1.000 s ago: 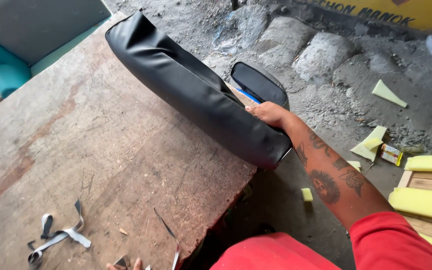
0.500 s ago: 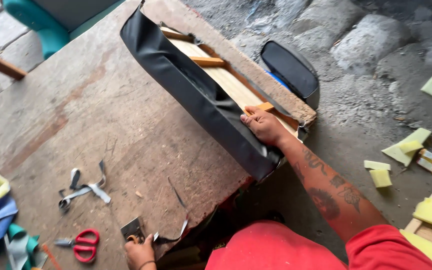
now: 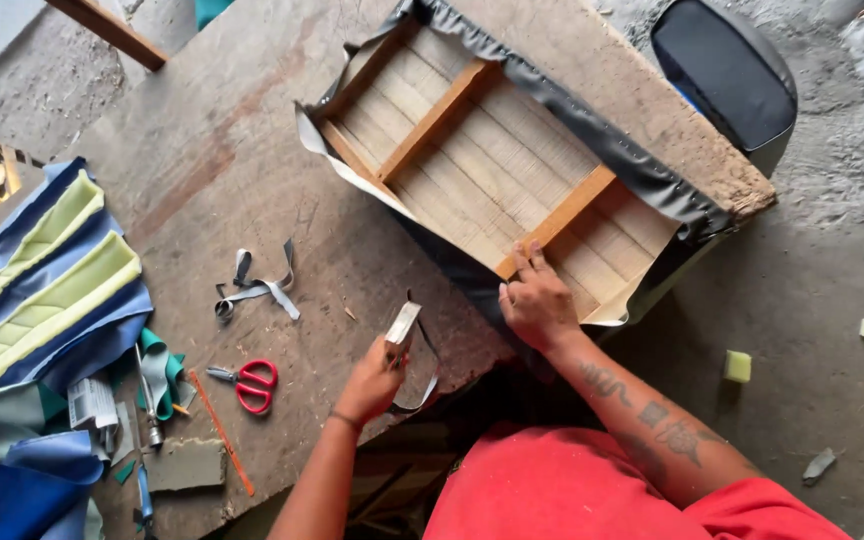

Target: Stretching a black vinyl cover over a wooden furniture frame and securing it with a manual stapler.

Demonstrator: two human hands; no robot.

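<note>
Frame [image 3: 512, 170] lies slats-up, long axis diagonal, right hand [image 3: 537, 300] pressing.

Red-handled scissors [image 3: 252, 383], black-covered tan wooden frame [image 3: 497, 165]

Wood seat frame [image 3: 497, 170] w/ black vinyl, underside up on workbench; small metal stapler [image 3: 401, 330] upright

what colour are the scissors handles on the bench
Red, on the scissors lying left of the left hand; seen in the head view.
</note>
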